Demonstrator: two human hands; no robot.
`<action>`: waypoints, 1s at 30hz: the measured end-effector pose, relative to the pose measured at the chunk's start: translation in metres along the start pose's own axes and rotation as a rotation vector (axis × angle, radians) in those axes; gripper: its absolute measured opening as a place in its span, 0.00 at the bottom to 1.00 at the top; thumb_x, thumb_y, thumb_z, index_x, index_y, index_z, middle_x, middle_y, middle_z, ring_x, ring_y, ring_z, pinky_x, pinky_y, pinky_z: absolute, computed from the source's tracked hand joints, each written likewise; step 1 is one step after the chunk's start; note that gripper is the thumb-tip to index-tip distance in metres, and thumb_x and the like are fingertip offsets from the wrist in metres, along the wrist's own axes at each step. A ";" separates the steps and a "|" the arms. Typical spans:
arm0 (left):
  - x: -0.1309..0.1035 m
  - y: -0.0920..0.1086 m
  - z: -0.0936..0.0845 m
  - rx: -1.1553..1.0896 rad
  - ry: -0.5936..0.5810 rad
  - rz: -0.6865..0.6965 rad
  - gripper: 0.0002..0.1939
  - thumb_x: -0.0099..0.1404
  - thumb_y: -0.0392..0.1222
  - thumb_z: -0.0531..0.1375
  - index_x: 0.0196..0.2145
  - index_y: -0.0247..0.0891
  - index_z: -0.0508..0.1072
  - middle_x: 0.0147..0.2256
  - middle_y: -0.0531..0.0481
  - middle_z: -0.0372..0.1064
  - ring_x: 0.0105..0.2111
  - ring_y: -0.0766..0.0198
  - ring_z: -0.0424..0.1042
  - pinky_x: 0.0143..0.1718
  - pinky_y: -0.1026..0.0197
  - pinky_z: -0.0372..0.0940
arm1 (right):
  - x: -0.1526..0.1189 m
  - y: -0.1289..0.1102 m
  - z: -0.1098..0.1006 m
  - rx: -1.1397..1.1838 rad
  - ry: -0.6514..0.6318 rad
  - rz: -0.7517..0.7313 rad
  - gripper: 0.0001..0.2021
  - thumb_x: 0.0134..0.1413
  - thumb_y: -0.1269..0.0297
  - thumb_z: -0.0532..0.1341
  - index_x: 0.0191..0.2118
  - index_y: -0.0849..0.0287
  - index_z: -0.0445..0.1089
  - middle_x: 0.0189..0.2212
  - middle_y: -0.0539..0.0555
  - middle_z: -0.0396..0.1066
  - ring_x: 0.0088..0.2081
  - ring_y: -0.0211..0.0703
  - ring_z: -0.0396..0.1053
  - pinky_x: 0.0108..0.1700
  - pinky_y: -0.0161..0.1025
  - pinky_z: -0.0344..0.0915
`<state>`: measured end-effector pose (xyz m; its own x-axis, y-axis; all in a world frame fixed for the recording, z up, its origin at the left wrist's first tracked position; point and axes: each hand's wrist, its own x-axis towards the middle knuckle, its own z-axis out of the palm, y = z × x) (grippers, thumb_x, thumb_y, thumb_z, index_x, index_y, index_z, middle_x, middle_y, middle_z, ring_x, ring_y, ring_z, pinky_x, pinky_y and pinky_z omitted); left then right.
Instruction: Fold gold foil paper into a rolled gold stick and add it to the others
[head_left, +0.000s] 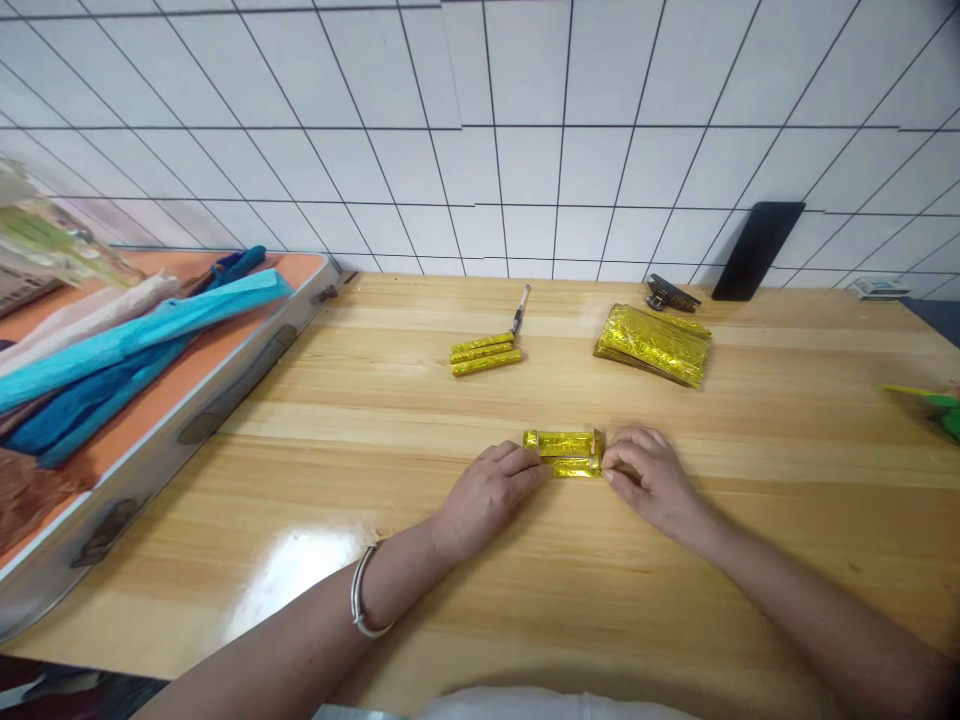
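Note:
A small folded sheet of gold foil paper [571, 445] lies flat on the wooden table, its short ends and long edges turned inward. My left hand [491, 498], with a silver bangle on the wrist, presses closed fingers onto its left end. At the right end, thumb and forefinger of my right hand [651, 480] pinch the paper's edge. Beyond my hands, several thin gold foil rolls [486, 356] lie side by side. A thick stack of flat gold foil sheets [654, 345] rests farther right.
A pen [520, 308] points away behind the rolls. Behind the stack sit a dark hair claw clip [671, 294] and a black phone [759, 250] leaning on the tiled wall. An orange tray [262, 362] with blue crepe paper [142, 335] occupies the left side. Something green [943, 408] lies far right.

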<state>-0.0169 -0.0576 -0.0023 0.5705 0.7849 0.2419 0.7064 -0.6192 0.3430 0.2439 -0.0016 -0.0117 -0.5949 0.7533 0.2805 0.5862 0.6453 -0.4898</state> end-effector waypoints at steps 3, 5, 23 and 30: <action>0.000 0.002 -0.001 0.048 -0.039 0.032 0.17 0.69 0.34 0.48 0.54 0.40 0.64 0.47 0.44 0.67 0.45 0.57 0.64 0.46 0.54 0.61 | 0.000 -0.001 0.000 0.006 0.007 0.002 0.02 0.51 0.69 0.59 0.32 0.55 0.67 0.35 0.52 0.67 0.41 0.47 0.63 0.43 0.45 0.58; 0.000 0.004 -0.002 0.071 -0.059 0.051 0.17 0.70 0.35 0.48 0.55 0.40 0.63 0.46 0.43 0.66 0.45 0.57 0.64 0.46 0.53 0.61 | 0.000 -0.001 0.001 0.010 0.019 -0.003 0.02 0.51 0.69 0.59 0.32 0.55 0.67 0.35 0.52 0.67 0.40 0.47 0.63 0.43 0.45 0.58; 0.004 0.018 -0.004 0.133 -0.167 0.019 0.19 0.67 0.32 0.48 0.55 0.34 0.61 0.46 0.41 0.65 0.47 0.56 0.63 0.47 0.54 0.63 | -0.008 -0.022 0.001 -0.289 -0.057 -0.127 0.14 0.56 0.76 0.53 0.44 0.54 0.67 0.39 0.55 0.67 0.41 0.47 0.60 0.42 0.45 0.59; -0.003 0.035 0.002 0.284 -0.184 0.034 0.17 0.68 0.38 0.49 0.52 0.31 0.65 0.51 0.39 0.64 0.52 0.51 0.61 0.53 0.50 0.58 | -0.010 -0.026 0.001 -0.338 -0.141 -0.226 0.18 0.59 0.75 0.52 0.52 0.51 0.64 0.38 0.55 0.69 0.41 0.47 0.61 0.42 0.45 0.60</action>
<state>0.0071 -0.0820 0.0076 0.6435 0.7620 0.0724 0.7594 -0.6474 0.0643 0.2346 -0.0261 -0.0026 -0.7847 0.5785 0.2227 0.5656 0.8152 -0.1248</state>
